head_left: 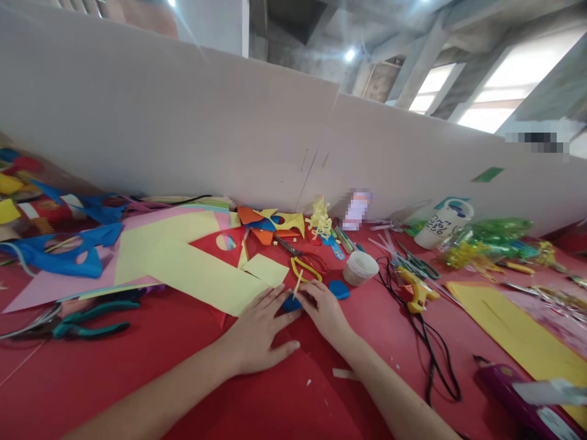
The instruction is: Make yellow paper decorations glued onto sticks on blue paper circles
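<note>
My left hand point(259, 333) lies palm down on the red table, fingers spread, its fingertips on a small blue piece point(290, 302). Pinched in the fingertips of my right hand point(326, 313) is a thin pale yellow strip point(298, 283), standing tilted over the blue piece. Part of that piece is hidden under my fingers. A second blue round piece point(339, 289) rests just right of my right hand. Just beyond the hands are scissors point(306, 264) with yellow and red handles and a pale yellow paper square point(266, 269).
Left are paper sheets point(151, 253), a blue cutout point(76, 250) and green-handled pliers point(94, 319). To the right stand a white cup point(361, 269), a yellow glue gun point(416, 292) with a looping black cord, and a purple tool point(518, 391). A white partition point(220, 128) borders the back.
</note>
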`<state>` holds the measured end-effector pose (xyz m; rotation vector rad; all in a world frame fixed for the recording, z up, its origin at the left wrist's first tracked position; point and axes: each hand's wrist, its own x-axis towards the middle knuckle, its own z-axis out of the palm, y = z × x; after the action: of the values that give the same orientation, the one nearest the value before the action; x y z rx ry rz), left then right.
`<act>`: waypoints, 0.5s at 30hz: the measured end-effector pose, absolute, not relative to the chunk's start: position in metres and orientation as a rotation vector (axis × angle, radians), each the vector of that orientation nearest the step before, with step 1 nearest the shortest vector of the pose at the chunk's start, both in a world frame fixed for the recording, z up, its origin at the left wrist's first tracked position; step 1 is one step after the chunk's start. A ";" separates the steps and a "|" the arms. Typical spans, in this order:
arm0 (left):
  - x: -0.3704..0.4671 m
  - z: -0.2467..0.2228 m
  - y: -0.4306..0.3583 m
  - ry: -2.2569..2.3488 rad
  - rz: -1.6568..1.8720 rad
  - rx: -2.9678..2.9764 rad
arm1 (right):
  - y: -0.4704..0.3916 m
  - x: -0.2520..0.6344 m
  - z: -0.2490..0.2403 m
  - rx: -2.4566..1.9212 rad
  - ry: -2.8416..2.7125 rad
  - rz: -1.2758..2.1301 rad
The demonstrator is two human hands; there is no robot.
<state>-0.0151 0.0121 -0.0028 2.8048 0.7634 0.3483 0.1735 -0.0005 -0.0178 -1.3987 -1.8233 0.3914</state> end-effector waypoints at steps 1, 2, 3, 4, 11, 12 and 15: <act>-0.015 -0.002 0.012 0.764 0.340 2.805 | -0.001 0.174 -0.018 -1.398 -1.823 0.389; -0.015 -0.002 0.012 0.766 0.328 2.806 | -0.001 0.174 -0.018 -1.395 -1.824 0.386; -0.015 -0.001 0.012 0.770 0.316 2.806 | -0.001 0.174 -0.018 -1.392 -1.825 0.382; -0.015 -0.001 0.012 0.772 0.303 2.805 | -0.001 0.174 -0.018 -1.388 -1.828 0.381; -0.015 -0.001 0.011 0.795 0.258 2.804 | -0.001 0.174 -0.019 -1.369 -1.836 0.387; -0.015 -0.001 0.011 0.791 0.262 2.806 | -0.001 0.174 -0.019 -1.370 -1.838 0.390; -0.015 -0.001 0.012 0.781 0.280 2.809 | -0.001 0.175 -0.020 -1.375 -1.832 0.401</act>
<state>-0.0150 0.0119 -0.0013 2.8090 0.7808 0.2804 0.1746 -0.0015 -0.0203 -1.3749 -1.8320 0.4008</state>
